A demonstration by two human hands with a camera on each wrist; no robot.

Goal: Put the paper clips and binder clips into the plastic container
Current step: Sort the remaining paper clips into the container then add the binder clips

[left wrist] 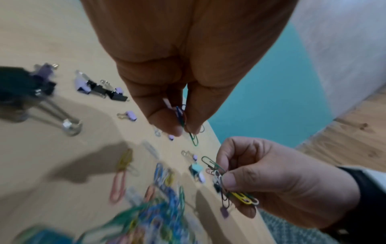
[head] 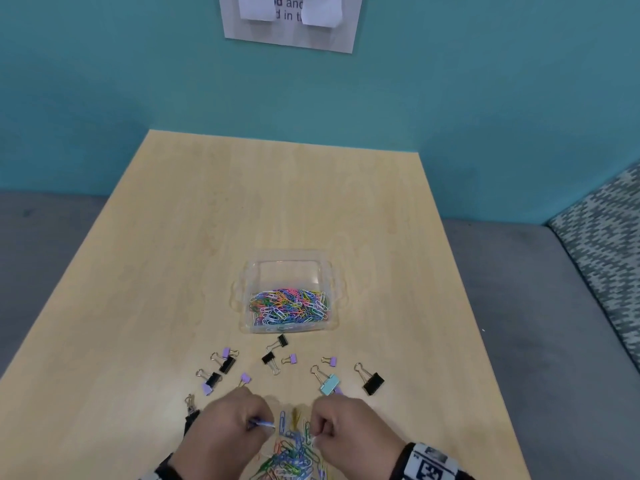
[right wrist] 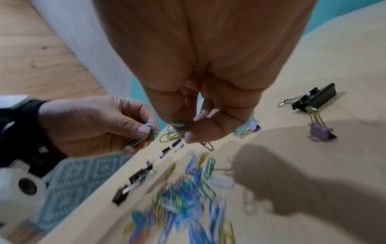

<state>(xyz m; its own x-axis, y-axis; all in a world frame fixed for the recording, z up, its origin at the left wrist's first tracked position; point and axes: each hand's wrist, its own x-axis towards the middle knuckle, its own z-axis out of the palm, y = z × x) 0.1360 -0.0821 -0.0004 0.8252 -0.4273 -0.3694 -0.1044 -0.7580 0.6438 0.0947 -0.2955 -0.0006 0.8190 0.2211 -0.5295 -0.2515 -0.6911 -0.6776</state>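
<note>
room: light wooden table (head: 346, 209) had bare top beyond clear plastic container (head: 250, 271)
left hand (head: 227, 427): pinched coloured paper clips (left wrist: 183, 118)
right hand (head: 349, 431): pinched a clip bunch (left wrist: 231, 189), over loose pile (head: 294, 455)

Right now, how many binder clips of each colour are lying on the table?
Black binder clips: 6
Purple binder clips: 6
Light blue binder clip: 1
Total: 13 showing in the head view
</note>
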